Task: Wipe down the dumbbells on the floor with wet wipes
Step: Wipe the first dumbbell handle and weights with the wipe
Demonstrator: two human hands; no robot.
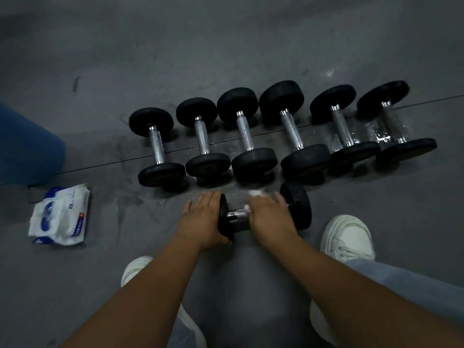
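Note:
A black dumbbell (297,205) with a chrome handle lies crosswise on the grey floor just in front of me. My left hand (204,219) grips its left head, with the palm over the disc. My right hand (268,214) is wrapped over the handle with a white wet wipe (256,193) under the fingers; the wipe shows at the fingertips and beside the thumb. Behind it, several black dumbbells (242,136) lie in a row, handles pointing away from me. The two at the right (344,126) glisten wet.
A white and blue pack of wet wipes (60,216) lies on the floor to the left. A blue trouser leg of another person (27,149) stands at the far left. My white shoes (349,237) flank the near dumbbell. A floor seam runs under the row.

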